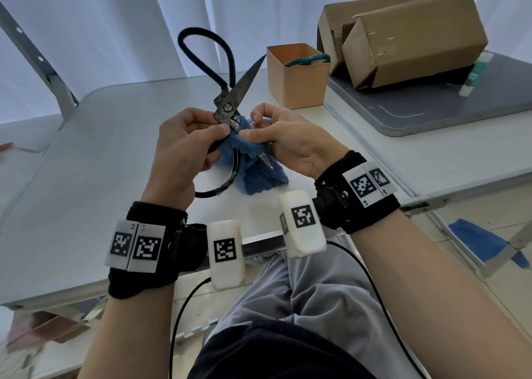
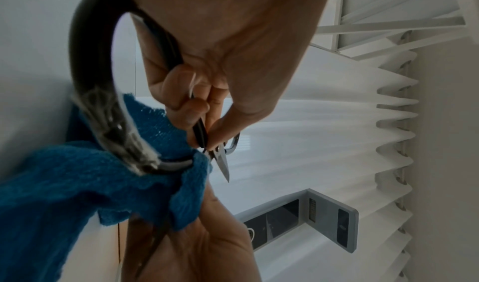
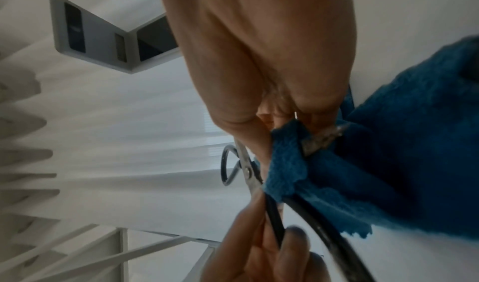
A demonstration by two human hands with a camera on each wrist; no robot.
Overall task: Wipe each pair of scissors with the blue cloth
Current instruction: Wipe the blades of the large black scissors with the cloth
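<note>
Large black-handled scissors (image 1: pixel 227 106) are held open above the white table (image 1: pixel 86 177). My left hand (image 1: pixel 214 125) grips them just below the pivot, around one handle. One blade (image 1: pixel 249 75) points up and to the right. My right hand (image 1: pixel 250 126) pinches the blue cloth (image 1: pixel 253 174) around the other blade, whose tip (image 1: pixel 267 161) pokes out below the fingers. In the left wrist view the cloth (image 2: pixel 77 184) drapes over the lower handle loop (image 2: pixel 85 61). In the right wrist view the blade (image 3: pixel 324 136) shows through the cloth (image 3: pixel 388 163).
An orange box (image 1: pixel 299 88) at the back holds teal-handled scissors (image 1: pixel 308 60). Cardboard boxes (image 1: pixel 414 39) and a glue stick (image 1: pixel 473 75) stand on a grey board (image 1: pixel 431 111) to the right. Another blue cloth (image 1: pixel 478 240) lies on the floor at the right.
</note>
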